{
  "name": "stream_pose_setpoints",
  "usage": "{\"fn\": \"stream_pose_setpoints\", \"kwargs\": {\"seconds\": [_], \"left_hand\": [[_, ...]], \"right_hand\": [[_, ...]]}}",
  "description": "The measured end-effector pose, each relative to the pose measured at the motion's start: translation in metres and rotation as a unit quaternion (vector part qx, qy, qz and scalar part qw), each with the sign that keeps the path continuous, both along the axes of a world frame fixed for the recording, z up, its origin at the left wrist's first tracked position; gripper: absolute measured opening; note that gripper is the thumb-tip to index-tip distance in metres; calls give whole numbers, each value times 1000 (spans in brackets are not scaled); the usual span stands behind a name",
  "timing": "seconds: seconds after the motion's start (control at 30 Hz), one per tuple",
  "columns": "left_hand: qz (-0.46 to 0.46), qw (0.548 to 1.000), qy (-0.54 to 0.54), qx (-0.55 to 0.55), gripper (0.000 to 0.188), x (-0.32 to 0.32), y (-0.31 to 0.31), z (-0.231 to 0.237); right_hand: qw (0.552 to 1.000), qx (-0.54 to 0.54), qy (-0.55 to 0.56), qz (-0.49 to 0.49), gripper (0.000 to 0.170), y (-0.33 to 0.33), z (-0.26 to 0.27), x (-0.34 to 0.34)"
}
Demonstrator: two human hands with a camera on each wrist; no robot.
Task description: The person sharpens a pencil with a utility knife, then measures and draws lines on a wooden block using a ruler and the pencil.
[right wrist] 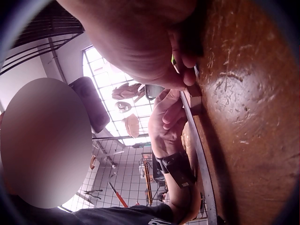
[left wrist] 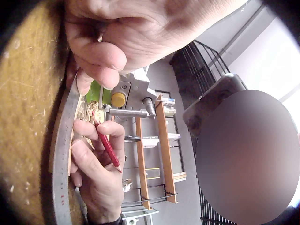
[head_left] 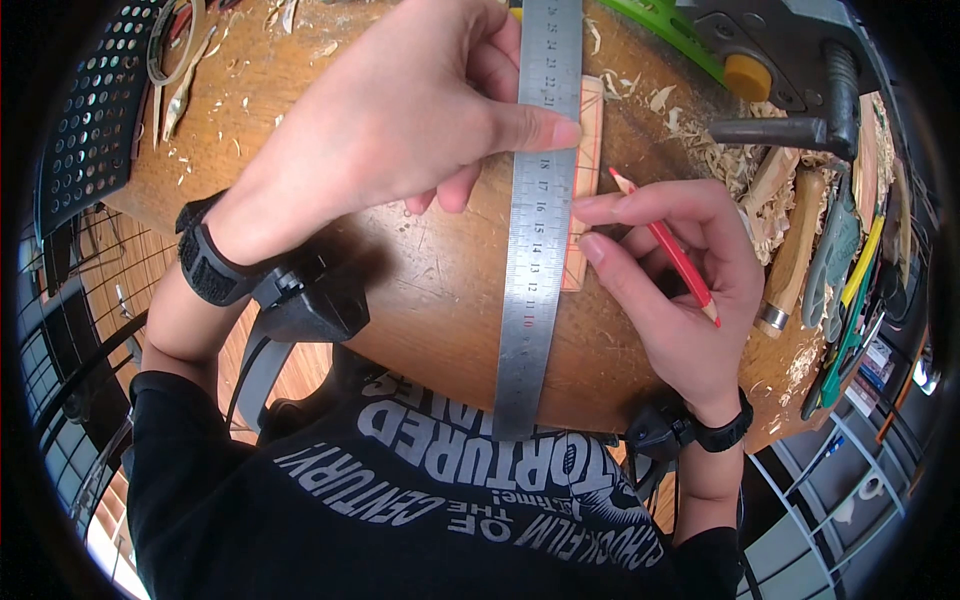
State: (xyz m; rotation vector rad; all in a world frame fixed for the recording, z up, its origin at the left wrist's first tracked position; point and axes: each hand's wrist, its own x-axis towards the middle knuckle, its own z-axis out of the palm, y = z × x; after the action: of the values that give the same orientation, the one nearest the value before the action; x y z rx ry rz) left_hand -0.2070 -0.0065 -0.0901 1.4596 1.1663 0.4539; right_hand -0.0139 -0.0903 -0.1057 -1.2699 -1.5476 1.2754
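Observation:
A steel ruler [head_left: 535, 230] lies across a narrow wooden block [head_left: 590, 140] marked with red and dark lines. My left hand [head_left: 400, 120] grips the ruler, its thumb over the ruler's face at the upper part and its other fingers curled by the far edge. My right hand [head_left: 690, 270] holds a red pencil [head_left: 680, 262] slanted between its fingers. The right thumb and index fingertip are at the block's right edge, beside the ruler. In the left wrist view the ruler [left wrist: 63, 154] stands partly raised above the table. The right wrist view shows the block's end [right wrist: 194, 101] close to my fingertips.
The wooden table [head_left: 420, 280] carries scattered wood shavings [head_left: 735, 160]. A metal vise [head_left: 790, 80] stands at the upper right. Several tools, including a wooden-handled one [head_left: 795, 250], lie along the right edge. A perforated black holder [head_left: 85, 110] is at the left.

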Motion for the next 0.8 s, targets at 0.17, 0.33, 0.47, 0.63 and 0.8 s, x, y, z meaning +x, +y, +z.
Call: {"fn": "stream_pose_setpoints", "kwargs": {"seconds": [0.17,0.33,0.47,0.63,0.8], "left_hand": [[1,1000,-1,-1,32,0,0,0],[-1,1000,0,12,31,0,0,-1],[1,1000,2,6,31,1,0,1],[9,1000,22,-6,32,2,0,3],[5,1000,24,-9,32,1,0,3]], "right_hand": [[1000,-4,0,-2,26,0,2,-1],[1000,-3,4,-4,26,0,0,-1],[1000,-1,2,-2,26,0,1,0],[1000,0,1,-5,26,0,-1,-1],[1000,7,-2,4,26,0,0,1]]}}
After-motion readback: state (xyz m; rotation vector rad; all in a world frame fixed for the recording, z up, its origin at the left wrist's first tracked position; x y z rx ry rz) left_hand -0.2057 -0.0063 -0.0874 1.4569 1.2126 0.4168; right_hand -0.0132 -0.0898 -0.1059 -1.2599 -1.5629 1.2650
